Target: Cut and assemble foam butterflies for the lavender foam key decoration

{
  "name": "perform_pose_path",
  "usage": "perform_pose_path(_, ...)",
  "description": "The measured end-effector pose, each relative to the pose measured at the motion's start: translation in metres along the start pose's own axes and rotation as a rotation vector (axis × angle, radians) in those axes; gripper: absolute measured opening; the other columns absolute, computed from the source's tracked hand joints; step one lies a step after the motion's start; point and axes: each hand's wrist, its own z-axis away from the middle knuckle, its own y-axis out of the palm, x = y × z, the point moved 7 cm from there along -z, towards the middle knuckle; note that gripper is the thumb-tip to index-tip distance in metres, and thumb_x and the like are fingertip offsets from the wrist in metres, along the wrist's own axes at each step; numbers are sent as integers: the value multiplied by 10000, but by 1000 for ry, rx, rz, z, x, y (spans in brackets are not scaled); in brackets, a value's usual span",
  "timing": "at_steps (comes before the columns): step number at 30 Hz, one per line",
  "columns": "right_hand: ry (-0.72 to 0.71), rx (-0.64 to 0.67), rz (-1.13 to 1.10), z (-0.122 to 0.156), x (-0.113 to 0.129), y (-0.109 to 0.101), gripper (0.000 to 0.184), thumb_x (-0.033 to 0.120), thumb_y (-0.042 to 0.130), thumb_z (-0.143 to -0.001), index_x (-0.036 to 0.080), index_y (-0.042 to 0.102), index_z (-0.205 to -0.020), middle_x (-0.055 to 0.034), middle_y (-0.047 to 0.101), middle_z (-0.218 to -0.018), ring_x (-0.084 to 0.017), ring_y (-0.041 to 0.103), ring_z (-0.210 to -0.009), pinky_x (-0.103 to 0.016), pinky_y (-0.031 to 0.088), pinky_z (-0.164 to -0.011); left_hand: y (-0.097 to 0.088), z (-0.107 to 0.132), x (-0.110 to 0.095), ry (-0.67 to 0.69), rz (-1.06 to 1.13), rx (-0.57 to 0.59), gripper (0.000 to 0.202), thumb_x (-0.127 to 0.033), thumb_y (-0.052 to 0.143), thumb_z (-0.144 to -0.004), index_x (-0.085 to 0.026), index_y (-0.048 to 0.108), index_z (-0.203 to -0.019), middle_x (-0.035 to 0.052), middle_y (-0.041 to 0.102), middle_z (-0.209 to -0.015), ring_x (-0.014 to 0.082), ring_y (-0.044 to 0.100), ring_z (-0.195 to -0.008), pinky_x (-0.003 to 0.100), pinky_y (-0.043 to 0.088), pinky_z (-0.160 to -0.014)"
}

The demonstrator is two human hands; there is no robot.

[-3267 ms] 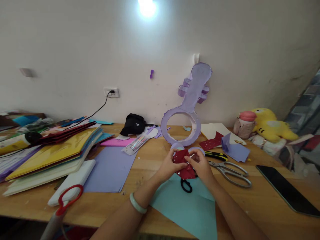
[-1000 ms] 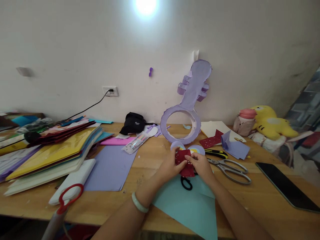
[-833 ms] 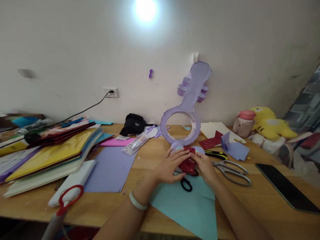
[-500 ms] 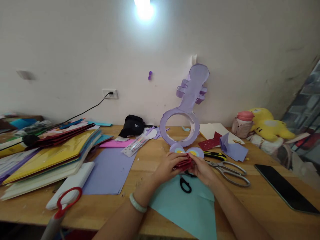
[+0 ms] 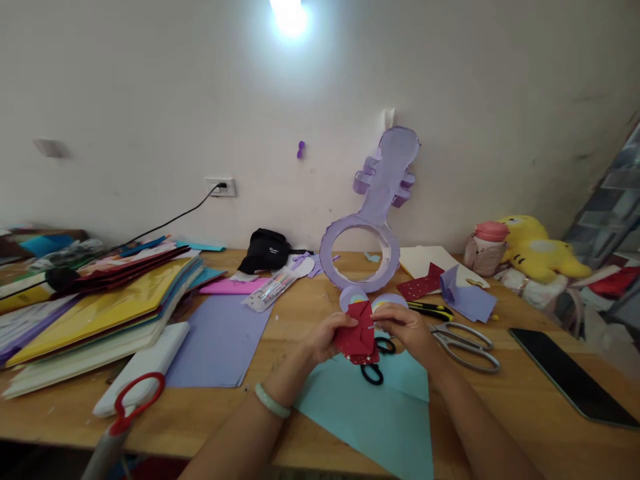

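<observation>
The red paper [image 5: 358, 335] is between the hands, long axis running near to far, just left of the black scissors [image 5: 373, 375]. The left hand's [image 5: 327, 335] fingers pinch its left edge; the right hand's [image 5: 407, 328] fingers bunch at its right edge, grip unclear.

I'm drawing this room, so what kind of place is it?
Probably a craft workspace: silver scissors and purple paper lie on the wooden table, and the left hand holds red paper.

left hand [image 5: 326, 338] and right hand [image 5: 409, 331] hold red paper [image 5: 361, 339] near a turquoise sheet [image 5: 380, 417].
</observation>
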Motion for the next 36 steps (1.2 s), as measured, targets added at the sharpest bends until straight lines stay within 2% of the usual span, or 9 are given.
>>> perform_pose_path(5, 71, 40, 25, -1, -8, 0, 298, 555, 771, -726, 257, 750, -725, -35, 670, -766, -203, 612, -767, -329, 498, -730, 2, -2, 0, 1, -52, 16, 278, -220, 749, -586, -114, 692, -837, 47, 700, -699, 133, 615, -572, 232, 457, -565)
perform_pose_path(10, 265, 43, 57, 2, -23, 2, 309, 542, 723, -754, 235, 699, -770, -16, 621, -737, -182, 561, -700, -296, 472, -636, 7, -2, -10, 101, -201, -61, 278, -230, 770, -570, -144, 661, -810, 2, 671, -673, 116, 577, -551, 232, 427, -567)
perform_pose_path(14, 344, -2, 4, 2, -36, 2, 321, 531, 765, -681, 227, 697, -754, -21, 650, -751, -185, 585, -716, -305, 487, -672, 9, 2, -15, 155, -334, -126, 326, -256, 784, -601, -160, 644, -880, 1, 675, -739, 142, 610, -629, 261, 457, -636)
perform_pose_path(17, 395, -41, -17, 2, -43, 0, 337, 527, 801, -615, 221, 708, -722, -13, 656, -719, -178, 591, -687, -310, 490, -678, 9, 3, -15, 149, -375, -124, 322, -253, 788, -612, -164, 640, -885, 6, 671, -757, 150, 613, -654, 268, 456, -648)
perform_pose_path(22, 381, -37, -46, 4, -34, 0, 307, 518, 812, -617, 237, 744, -723, -20, 682, -716, -190, 605, -682, -322, 506, -669, 9, 2, -9, 72, -193, -23, 313, -255, 771, -614, -149, 661, -888, 30, 681, -770, 139, 601, -625, 258, 444, -630)
perform_pose_path(26, 356, 15, -88, 4, -23, 6, 269, 501, 816, -625, 255, 747, -710, -17, 692, -728, -191, 612, -674, -322, 515, -655, 8, 2, -4, 32, -108, -4, 287, -224, 745, -606, -140, 677, -872, 45, 691, -784, 137, 599, -633, 251, 448, -629)
perform_pose_path(31, 396, -20, -47, 3, -24, 4, 256, 460, 829, -599, 234, 745, -685, -14, 689, -699, -182, 603, -667, -304, 501, -641, 10, 2, -8, 69, -239, -38, 251, -214, 740, -617, -156, 663, -848, 5, 664, -711, 121, 573, -572, 248, 430, -600)
perform_pose_path(36, 467, -23, -25, 5, -32, 4, 230, 421, 815, -580, 225, 725, -662, 5, 665, -637, -166, 585, -619, -288, 481, -602, 10, 3, -11, 107, -415, -100, 194, -207, 725, -648, -173, 653, -825, -7, 659, -690, 141, 588, -598, 259, 438, -603)
